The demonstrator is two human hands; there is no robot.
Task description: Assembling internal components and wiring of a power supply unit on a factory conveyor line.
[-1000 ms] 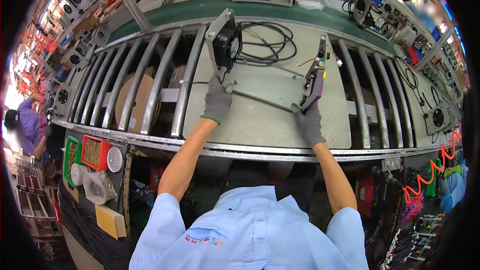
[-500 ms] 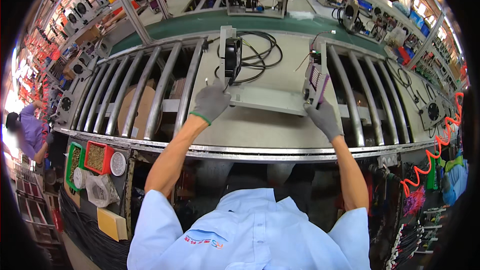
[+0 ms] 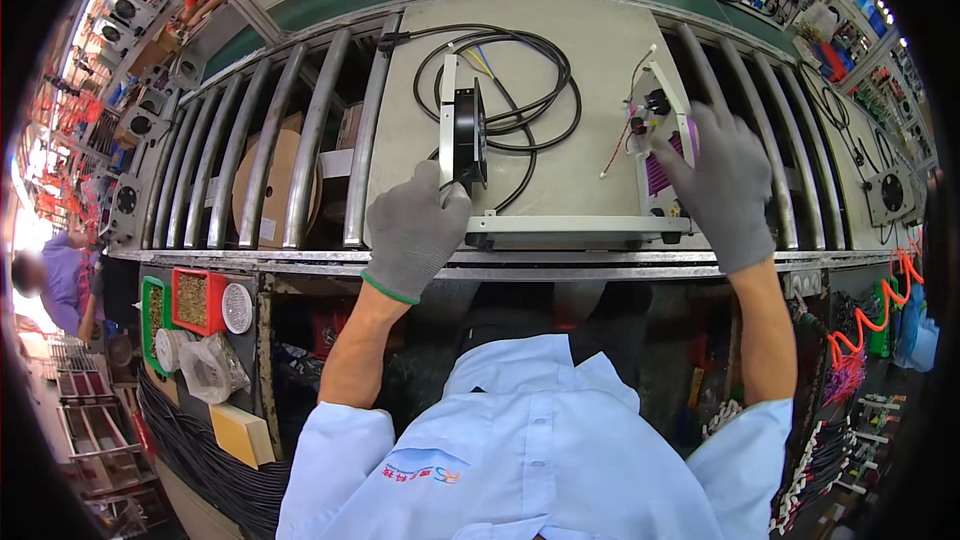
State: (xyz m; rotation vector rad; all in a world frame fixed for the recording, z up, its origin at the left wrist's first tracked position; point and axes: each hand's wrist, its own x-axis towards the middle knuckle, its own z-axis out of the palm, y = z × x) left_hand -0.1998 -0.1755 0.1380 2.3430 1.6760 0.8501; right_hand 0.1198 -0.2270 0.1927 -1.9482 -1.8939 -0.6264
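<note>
A U-shaped metal chassis [image 3: 580, 224] rests near the front edge of the worktop, its low wall toward me. On its left upright is a black fan [image 3: 468, 135]. The right upright carries a purple finned part [image 3: 660, 175] and small wired components. My left hand [image 3: 420, 225], in a grey glove, is closed on the front left corner below the fan. My right hand [image 3: 728, 185], gloved too, is at the right upright with thumb and fingers apart around its edge. A coiled black power cable [image 3: 560, 70] with bare coloured wire ends lies behind the fan.
Metal rollers [image 3: 330, 140] flank the pale board [image 3: 400, 130]. Beyond runs a green belt [image 3: 360, 10]. Lower left are a red bin [image 3: 198, 300] and a green bin [image 3: 155, 325] of small hardware. An orange coiled hose [image 3: 860, 325] hangs at right. Another person [image 3: 65, 285] is at far left.
The chassis has come nearer to me, to the board's front edge. My left hand stays at its left corner. My right hand has moved up and outward, and its fingers have spread.
</note>
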